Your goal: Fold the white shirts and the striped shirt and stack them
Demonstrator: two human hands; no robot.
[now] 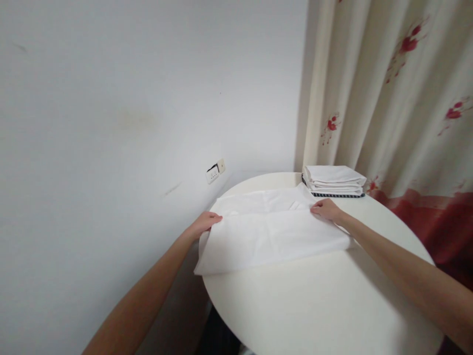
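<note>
A white cloth [273,234] lies spread across the far half of a round white table [281,305], with one layer partly folded over another. My left hand [207,221] pinches the fold edge at the cloth's left side, thumb on top. At the right end of the same edge, my right hand [325,210] grips the fabric between thumb and fingers. The near left corner of the cloth hangs slightly past the table's rim. Fingertips under the fabric are hidden on both sides.
Behind my right hand, a stack of folded white cloths [334,180] rests on a black-and-white edged mat [338,195]. A wall socket [212,174] sits just beyond the table's left edge. A flowered curtain [354,98] hangs at the right, close to the table.
</note>
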